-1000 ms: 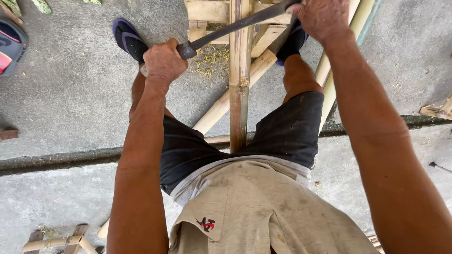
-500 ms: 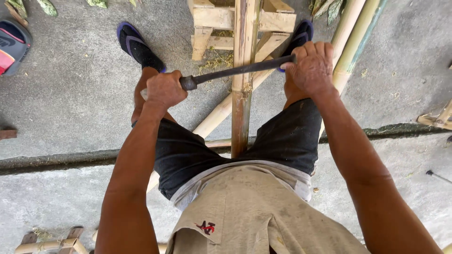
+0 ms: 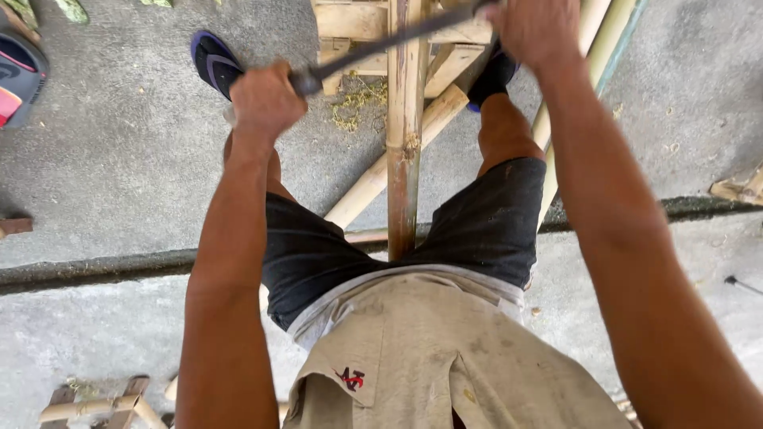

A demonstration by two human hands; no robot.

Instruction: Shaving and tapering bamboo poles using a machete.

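Concrete floor [image 3: 119, 183] below; both hands, left hand [image 3: 266, 103] and right hand [image 3: 534, 30], closed on the dark blade [image 3: 373, 44], now farther up the bamboo pole [image 3: 404, 143].

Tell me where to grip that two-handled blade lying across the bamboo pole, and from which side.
Grip the drawknife at its two end handles, from above, as the left hand and right hand do. Its bare blade spans the upright bamboo pole, so only the ends are safe to hold.
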